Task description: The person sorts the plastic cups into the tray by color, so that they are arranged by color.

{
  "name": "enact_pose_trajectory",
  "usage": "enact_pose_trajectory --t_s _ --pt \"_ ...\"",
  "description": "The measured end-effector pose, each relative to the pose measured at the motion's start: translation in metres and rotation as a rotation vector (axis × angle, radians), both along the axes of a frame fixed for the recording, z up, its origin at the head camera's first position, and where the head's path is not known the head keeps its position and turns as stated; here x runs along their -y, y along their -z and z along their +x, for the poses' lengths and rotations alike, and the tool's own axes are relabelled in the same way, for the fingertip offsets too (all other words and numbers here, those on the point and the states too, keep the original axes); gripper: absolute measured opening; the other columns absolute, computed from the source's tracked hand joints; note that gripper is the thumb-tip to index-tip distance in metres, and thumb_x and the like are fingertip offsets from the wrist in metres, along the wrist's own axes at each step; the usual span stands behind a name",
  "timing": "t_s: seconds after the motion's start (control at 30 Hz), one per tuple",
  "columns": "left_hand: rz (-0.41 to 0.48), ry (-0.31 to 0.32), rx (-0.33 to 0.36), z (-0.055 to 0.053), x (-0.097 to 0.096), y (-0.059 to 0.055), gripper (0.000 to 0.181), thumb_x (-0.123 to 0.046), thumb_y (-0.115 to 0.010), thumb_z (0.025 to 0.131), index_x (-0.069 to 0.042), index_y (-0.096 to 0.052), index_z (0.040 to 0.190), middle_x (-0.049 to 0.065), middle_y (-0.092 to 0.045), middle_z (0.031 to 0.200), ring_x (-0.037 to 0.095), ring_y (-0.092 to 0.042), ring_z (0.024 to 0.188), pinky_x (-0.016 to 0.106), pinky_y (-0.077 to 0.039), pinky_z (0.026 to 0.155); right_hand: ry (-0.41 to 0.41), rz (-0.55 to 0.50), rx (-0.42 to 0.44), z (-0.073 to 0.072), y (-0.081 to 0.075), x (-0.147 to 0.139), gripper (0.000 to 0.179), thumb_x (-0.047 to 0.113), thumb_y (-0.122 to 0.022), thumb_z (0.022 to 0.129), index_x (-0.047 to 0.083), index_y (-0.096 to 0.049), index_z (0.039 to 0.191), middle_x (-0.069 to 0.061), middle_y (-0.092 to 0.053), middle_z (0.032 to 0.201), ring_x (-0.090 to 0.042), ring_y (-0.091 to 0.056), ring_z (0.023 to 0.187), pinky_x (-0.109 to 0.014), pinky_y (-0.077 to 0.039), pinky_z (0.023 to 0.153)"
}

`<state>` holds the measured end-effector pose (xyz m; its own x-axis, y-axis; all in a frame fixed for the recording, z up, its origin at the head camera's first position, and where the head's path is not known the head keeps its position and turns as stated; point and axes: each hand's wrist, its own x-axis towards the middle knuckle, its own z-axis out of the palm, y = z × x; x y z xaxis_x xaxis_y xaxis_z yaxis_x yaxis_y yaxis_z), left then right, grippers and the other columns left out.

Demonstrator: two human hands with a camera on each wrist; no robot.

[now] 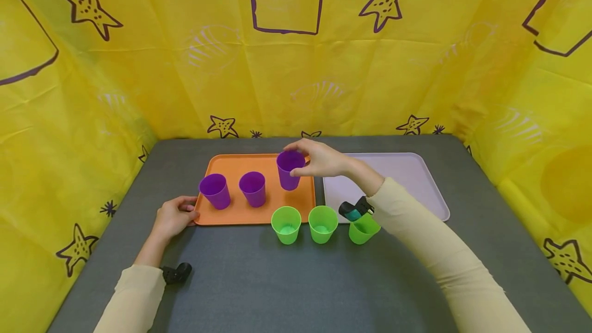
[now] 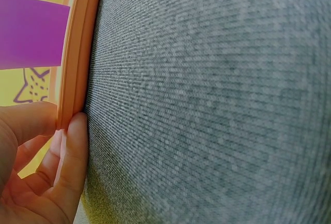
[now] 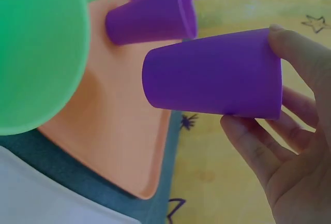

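Note:
My right hand (image 1: 324,159) grips a purple cup (image 1: 288,171) near its rim, thumb on one side and fingers on the other. In the right wrist view this cup (image 3: 212,74) is upright relative to the orange tray and its base shows a gap above it. Two more purple cups, one at the left (image 1: 215,191) and one in the middle (image 1: 253,189), stand on the orange tray (image 1: 236,216). My left hand (image 1: 173,217) pinches that tray's near left corner; in the left wrist view thumb and finger meet at the tray's rim (image 2: 77,53).
Three green cups stand in a row in front of the trays: one left (image 1: 286,225), one central (image 1: 322,224), one right (image 1: 363,229), partly behind the wrist camera (image 1: 353,210). A pale lilac tray (image 1: 398,179) lies right of the orange one. Yellow patterned cloth (image 1: 277,81) surrounds the grey table (image 1: 259,287).

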<state>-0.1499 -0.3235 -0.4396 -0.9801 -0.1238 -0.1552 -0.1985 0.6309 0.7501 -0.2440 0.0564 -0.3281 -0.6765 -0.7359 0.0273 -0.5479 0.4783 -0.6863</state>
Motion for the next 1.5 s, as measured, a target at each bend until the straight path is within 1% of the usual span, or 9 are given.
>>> enact_pose_trajectory --t_s 0.17,0.53,0.83,1.13,1.33,1.5 --pt "-0.015 -0.001 0.003 0.0 0.0 0.0 0.046 -0.006 -0.067 0.08 0.006 -0.053 0.122 0.015 -0.062 0.091 0.011 -0.061 0.063 0.024 -0.055 0.057 0.026 0.062 -0.001 -0.006 0.012 0.002 0.056 0.026 -0.07 0.08 0.009 -0.048 0.129 -0.006 -0.053 0.116 -0.017 -0.055 0.102 -0.03 -0.049 0.087" --pt "-0.011 -0.004 0.009 -0.001 0.001 0.001 0.047 -0.006 -0.066 0.08 0.006 -0.052 0.123 0.016 -0.063 0.093 0.011 -0.062 0.064 0.024 -0.055 0.057 0.014 0.151 -0.039 -0.015 0.032 0.007 0.058 0.028 -0.07 0.081 0.007 -0.047 0.13 -0.008 -0.051 0.124 -0.019 -0.053 0.108 -0.032 -0.046 0.093" --pt "-0.01 0.0 -0.007 -0.002 0.002 0.001 0.047 -0.006 -0.067 0.079 0.006 -0.053 0.122 0.017 -0.063 0.093 0.012 -0.062 0.064 0.024 -0.055 0.057 -0.008 0.182 -0.063 -0.015 0.037 0.008 0.058 0.027 -0.07 0.08 0.005 -0.049 0.129 -0.011 -0.052 0.125 -0.023 -0.051 0.112 -0.034 -0.044 0.095" --pt "-0.015 -0.003 0.007 -0.001 0.0 0.0 0.047 -0.007 -0.066 0.08 0.006 -0.053 0.122 0.016 -0.062 0.093 0.012 -0.062 0.064 0.024 -0.055 0.057 -0.028 0.197 -0.005 -0.015 0.041 0.009 0.058 0.024 -0.07 0.081 0.003 -0.046 0.13 -0.012 -0.05 0.128 -0.023 -0.05 0.114 -0.033 -0.044 0.097" --pt "-0.014 -0.001 0.013 -0.001 0.0 0.0 0.046 -0.007 -0.066 0.08 0.006 -0.052 0.123 0.018 -0.062 0.095 0.012 -0.062 0.064 0.024 -0.055 0.058 -0.041 0.2 -0.005 -0.015 0.044 0.009 0.056 0.022 -0.069 0.081 0.003 -0.046 0.129 -0.011 -0.05 0.127 -0.023 -0.05 0.113 -0.033 -0.044 0.096" --pt "-0.014 -0.003 0.012 -0.001 -0.001 -0.001 0.046 -0.006 -0.066 0.08 0.006 -0.052 0.123 0.019 -0.063 0.095 0.012 -0.062 0.064 0.025 -0.055 0.058 -0.056 0.201 -0.004 -0.014 0.045 0.009 0.056 0.021 -0.069 0.081 0.004 -0.046 0.129 -0.011 -0.048 0.127 -0.023 -0.046 0.115 -0.033 -0.043 0.096"
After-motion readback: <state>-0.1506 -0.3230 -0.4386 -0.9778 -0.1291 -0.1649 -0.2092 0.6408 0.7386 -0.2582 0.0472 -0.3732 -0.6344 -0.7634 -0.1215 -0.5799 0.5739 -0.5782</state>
